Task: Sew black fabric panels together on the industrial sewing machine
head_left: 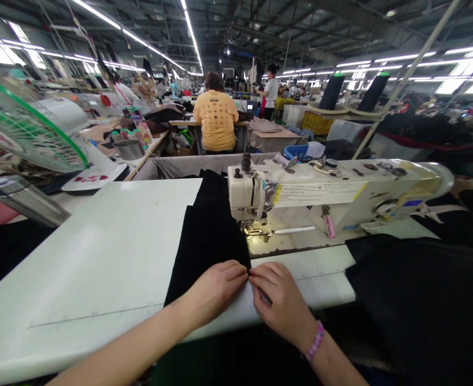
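A long piece of black fabric (208, 230) lies over the pale table, its right edge running up to the needle area of the sewing machine (244, 195). In front of the machine, my left hand (220, 281) rests on the fabric, with its fingertips pinched at the right edge. My right hand (276, 292), with a beaded bracelet on the wrist, meets it there. Its fingers are pinched on the same fabric edge, close to the left fingertips. A lit metal plate with a small guide (260, 232) sits just right of the needle area.
The pale tabletop (119, 241) extends left, with a ruler line along its front. More black fabric (417, 289) hangs at the right. Pink-handled snips (328, 222) are by the machine arm. A green fan (31, 123) and a steel flask (27, 198) stand left. A person in yellow (215, 118) sits ahead.
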The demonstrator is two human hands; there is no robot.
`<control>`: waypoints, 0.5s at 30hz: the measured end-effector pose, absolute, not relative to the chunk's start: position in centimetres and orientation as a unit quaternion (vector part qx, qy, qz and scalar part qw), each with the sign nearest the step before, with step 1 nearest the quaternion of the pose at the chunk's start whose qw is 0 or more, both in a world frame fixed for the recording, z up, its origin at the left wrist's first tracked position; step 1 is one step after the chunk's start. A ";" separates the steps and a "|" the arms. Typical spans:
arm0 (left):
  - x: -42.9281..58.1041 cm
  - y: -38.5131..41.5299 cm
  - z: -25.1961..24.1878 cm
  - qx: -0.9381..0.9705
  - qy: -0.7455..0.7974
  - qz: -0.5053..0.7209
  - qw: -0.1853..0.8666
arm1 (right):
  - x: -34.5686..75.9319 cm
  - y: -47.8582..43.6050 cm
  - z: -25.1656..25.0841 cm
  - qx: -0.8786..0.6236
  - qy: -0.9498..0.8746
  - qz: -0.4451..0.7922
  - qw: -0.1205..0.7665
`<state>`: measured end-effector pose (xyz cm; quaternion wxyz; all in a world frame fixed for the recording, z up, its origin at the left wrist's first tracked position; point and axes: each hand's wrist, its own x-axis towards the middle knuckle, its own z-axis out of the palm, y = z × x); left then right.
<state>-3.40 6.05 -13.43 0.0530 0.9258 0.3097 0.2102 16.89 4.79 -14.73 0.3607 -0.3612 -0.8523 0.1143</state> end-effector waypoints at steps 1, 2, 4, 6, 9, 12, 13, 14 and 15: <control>-3.6 6.7 -13.4 0.927 0.306 0.212 0.038 | 17.3 5.1 -14.4 -0.378 -0.846 0.104 0.360; -3.7 7.3 -13.4 0.927 0.305 0.216 0.027 | 18.1 5.4 -14.0 -0.406 -0.834 0.090 0.362; -4.0 8.2 -13.4 0.926 0.306 0.220 0.026 | 20.9 5.7 -13.3 -0.496 -0.787 0.047 0.363; -4.2 9.0 -13.4 0.924 0.310 0.222 0.035 | 24.9 5.5 -12.7 -0.610 -0.721 -0.002 0.328; -4.6 10.4 -13.3 0.920 0.317 0.225 0.048 | 31.6 4.8 -12.5 -0.720 -0.658 -0.059 0.214; -5.1 12.1 -13.2 0.919 0.317 0.229 0.054 | 35.9 4.3 -13.2 -0.737 -0.661 -0.039 0.136; -5.3 12.6 -13.1 0.919 0.317 0.228 0.055 | 36.5 4.2 -13.5 -0.735 -0.666 -0.026 0.127; -5.5 13.2 -13.0 0.919 0.317 0.227 0.055 | 36.8 4.3 -13.8 -0.732 -0.670 -0.016 0.126; -5.7 13.6 -12.9 0.919 0.319 0.226 0.055 | 36.8 4.4 -14.0 -0.727 -0.675 -0.010 0.128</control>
